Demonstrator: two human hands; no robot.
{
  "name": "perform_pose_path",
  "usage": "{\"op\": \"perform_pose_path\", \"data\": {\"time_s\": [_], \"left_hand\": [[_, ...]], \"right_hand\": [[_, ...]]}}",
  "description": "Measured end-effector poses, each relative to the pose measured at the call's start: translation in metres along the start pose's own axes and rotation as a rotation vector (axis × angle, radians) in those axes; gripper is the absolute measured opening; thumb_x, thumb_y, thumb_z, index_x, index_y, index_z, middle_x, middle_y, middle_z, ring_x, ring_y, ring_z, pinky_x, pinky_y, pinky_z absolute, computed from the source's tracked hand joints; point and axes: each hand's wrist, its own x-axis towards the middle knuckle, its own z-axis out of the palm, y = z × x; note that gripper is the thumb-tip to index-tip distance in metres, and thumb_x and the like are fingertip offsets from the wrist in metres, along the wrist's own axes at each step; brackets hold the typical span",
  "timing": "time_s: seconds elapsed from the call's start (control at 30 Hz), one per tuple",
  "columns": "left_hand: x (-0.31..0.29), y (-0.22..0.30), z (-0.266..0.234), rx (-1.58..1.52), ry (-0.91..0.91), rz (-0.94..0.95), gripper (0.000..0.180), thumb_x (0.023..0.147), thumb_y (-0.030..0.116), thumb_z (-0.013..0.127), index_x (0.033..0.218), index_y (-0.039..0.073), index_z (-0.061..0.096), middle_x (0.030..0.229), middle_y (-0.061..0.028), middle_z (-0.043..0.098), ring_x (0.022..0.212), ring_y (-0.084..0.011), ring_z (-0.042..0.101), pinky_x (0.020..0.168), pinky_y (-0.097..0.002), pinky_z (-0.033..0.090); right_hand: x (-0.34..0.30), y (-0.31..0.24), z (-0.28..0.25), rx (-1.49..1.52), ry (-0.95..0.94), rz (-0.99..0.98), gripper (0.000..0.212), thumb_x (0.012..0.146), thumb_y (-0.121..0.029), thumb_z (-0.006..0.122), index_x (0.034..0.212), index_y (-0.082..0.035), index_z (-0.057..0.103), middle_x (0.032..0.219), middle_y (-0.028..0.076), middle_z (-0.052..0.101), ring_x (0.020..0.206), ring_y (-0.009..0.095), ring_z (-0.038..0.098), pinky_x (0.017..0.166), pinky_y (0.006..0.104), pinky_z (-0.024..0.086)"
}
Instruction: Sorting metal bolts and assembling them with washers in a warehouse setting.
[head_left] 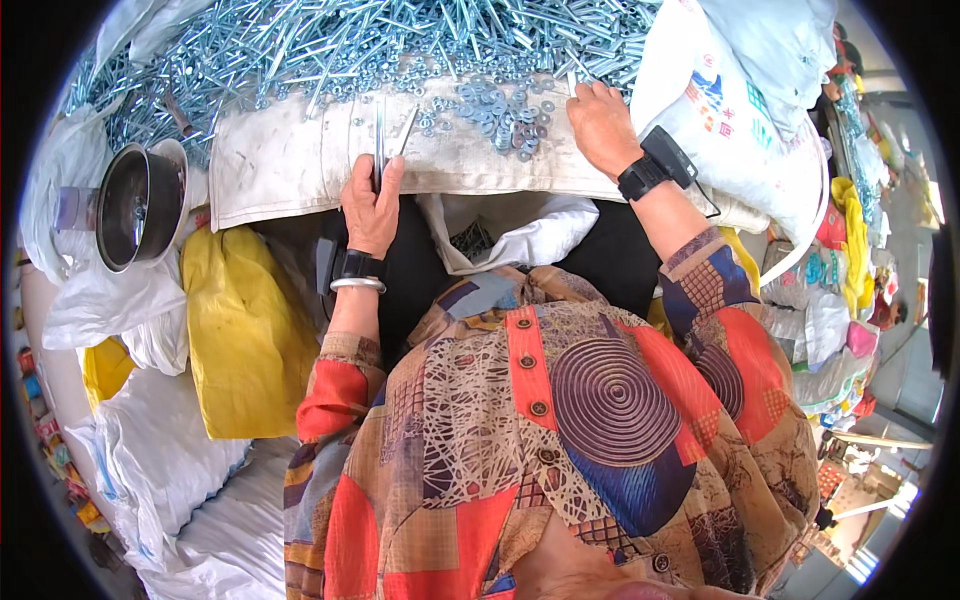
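Observation:
My left hand (372, 205) is closed around a few long metal bolts (380, 135), which point away from me over the edge of a stained white cloth (285, 160). One of them slants off to the right. To the right, my right hand (603, 130) has its fingers curled down at the pile's near edge. A short length of bolt (572, 84) shows at its fingertips; the grip itself is partly hidden. Between my hands lies a cluster of flat washers (505, 118). Beyond them spreads a large heap of loose long bolts (370, 45) mixed with small nuts and washers.
A dark metal bowl (140, 208) with small parts inside stands tilted at the left. A white printed sack (715, 110) bulges beside my right hand. An open white bag (510, 240) sits at my lap. Yellow sacks (240, 340) and white sacks (170, 450) lie at my left.

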Motion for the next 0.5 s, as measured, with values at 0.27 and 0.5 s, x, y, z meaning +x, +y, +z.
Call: {"op": "perform_pose_path", "data": {"time_s": [0.27, 0.5], "left_hand": [[0.000, 0.004, 0.001, 0.009, -0.004, -0.013, 0.037, 0.095, 0.033, 0.064, 0.082, 0.003, 0.047, 0.064, -0.0099, 0.045, 0.059, -0.0209, 0.039, 0.056, -0.0365, 0.038], [-0.001, 0.003, 0.000, 0.040, 0.012, 0.039, 0.038, 0.095, 0.034, 0.064, 0.082, 0.003, 0.046, 0.062, -0.0125, 0.046, 0.056, -0.0257, 0.040, 0.055, -0.0382, 0.038]], "right_hand": [[0.013, 0.007, 0.013, -0.147, -0.075, -0.144, 0.006, 0.075, -0.003, 0.057, 0.072, -0.005, 0.062, 0.085, 0.011, 0.059, 0.085, 0.028, 0.057, 0.078, 0.0406, 0.045], [0.009, 0.010, 0.022, -0.151, -0.099, -0.212, 0.004, 0.073, -0.004, 0.058, 0.072, -0.007, 0.060, 0.081, 0.010, 0.059, 0.085, 0.028, 0.059, 0.078, 0.0412, 0.047]]}}
